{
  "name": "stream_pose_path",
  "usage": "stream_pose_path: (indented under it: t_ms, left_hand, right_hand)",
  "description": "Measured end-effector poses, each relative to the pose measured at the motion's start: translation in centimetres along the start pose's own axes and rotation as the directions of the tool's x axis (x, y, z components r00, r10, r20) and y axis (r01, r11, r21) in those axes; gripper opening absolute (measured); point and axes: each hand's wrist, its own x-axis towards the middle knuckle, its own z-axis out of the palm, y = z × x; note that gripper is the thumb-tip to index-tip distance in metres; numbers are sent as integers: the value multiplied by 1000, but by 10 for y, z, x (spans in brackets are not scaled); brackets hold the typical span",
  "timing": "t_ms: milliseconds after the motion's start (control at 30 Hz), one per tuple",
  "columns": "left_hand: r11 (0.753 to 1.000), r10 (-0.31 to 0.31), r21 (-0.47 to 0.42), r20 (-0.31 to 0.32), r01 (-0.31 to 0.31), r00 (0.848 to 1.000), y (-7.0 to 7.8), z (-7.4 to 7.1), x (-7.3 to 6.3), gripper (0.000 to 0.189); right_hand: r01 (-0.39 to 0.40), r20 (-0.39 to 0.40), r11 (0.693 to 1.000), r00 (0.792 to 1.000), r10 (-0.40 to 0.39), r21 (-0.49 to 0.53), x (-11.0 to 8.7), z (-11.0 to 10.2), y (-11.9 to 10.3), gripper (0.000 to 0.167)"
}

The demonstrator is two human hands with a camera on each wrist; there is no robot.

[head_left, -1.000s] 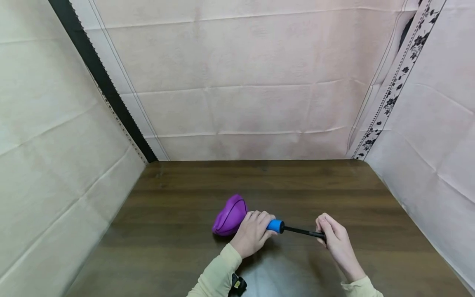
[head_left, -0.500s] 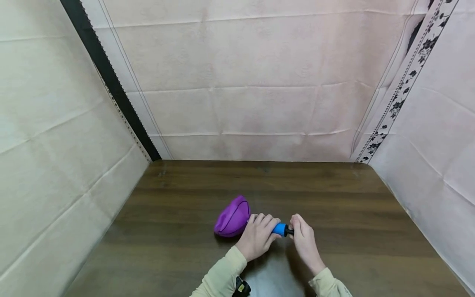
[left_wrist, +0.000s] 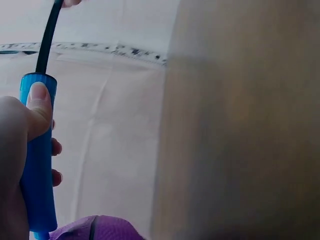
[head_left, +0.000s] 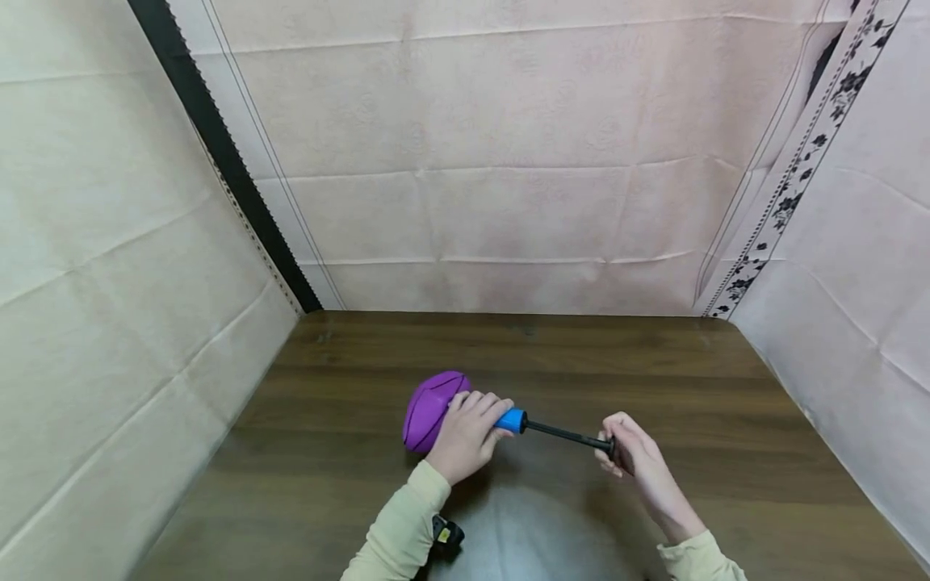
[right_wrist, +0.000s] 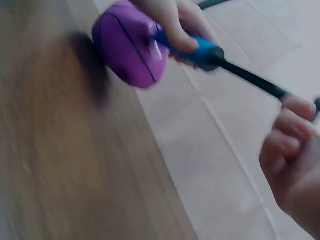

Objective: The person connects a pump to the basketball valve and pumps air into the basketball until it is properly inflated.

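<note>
My left hand [head_left: 468, 432] grips the blue barrel of a hand pump [head_left: 511, 420]; in the left wrist view its thumb lies along the barrel [left_wrist: 40, 175]. The pump's tip meets a purple ball [head_left: 425, 413] with black seam lines, partly hidden behind that hand. In the right wrist view the ball [right_wrist: 130, 50] looks slightly lopsided, held just above or against the wooden surface; which of the two I cannot tell. To the right, my right hand [head_left: 639, 456] holds the handle end of the black rod [head_left: 563, 434], which is drawn far out of the barrel.
A brown wood-grain table [head_left: 349, 508] lies beneath the hands. Pale cloth walls [head_left: 465, 161] rise behind it and on both sides. A black device [head_left: 446, 532] sits at the left wrist below the sleeve.
The rod was out, then pushed nearly into the barrel, and is now drawn out again as my right hand moved back right. Left hand, pump and ball have shifted slightly left and up.
</note>
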Motion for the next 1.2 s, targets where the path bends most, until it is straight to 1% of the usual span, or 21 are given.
stream_pose_path:
  t_ms: [67,133,200,300,400,533,667,800,900,967,1067,1133,1200]
  left_hand:
    - [1000,3,0,-11,-3,1000,-6,-6,1,35]
    - [1000,8,-1,-2,-8,1000,-11,-9,1,35]
    - [1000,3,2,21,-3,1000,-14,-10,-1,35]
    - [1000,-22,14,56,22,998,-17,-8,-6,35]
    - [999,-42,23,74,40,996,-14,-3,-9,34]
    - [1000,-28,9,69,27,997,-2,6,-10,35]
    - [1000,-4,-31,51,6,999,9,14,-10,34]
    - [995,4,-100,21,-2,1000,11,17,-11,31]
    - [989,3,-150,7,-2,1000,7,16,-11,32]
    - [984,-7,-178,20,11,1000,4,14,-10,33]
    - [975,-28,-218,49,38,998,2,12,-9,33]
    - [969,-43,-242,63,57,997,1,11,-8,32]
    - [964,-47,-257,63,61,997,1,11,-7,31]
  right_hand:
    - [36,86,999,996,-35,-20,0,-4,0,18]
    - [83,155,996,985,-79,-19,3,-6,3,15]
    - [119,184,993,976,-116,-6,5,-5,8,14]
    - [147,219,989,964,-148,22,8,0,18,14]
    - [143,233,989,962,-144,20,10,6,28,15]
    - [142,226,990,965,-132,-26,17,19,39,19]
    - [142,234,987,965,-120,-79,24,31,44,23]
    - [113,252,986,964,-79,-124,27,36,38,22]
    - [91,289,984,956,-44,-153,24,30,28,21]
    - [80,316,988,948,-34,-132,20,21,20,21]
    - [102,355,993,932,-76,-55,9,5,11,25]
    - [116,359,993,927,-103,-14,2,-4,7,27]
    - [137,357,991,925,-131,8,-3,-11,4,27]
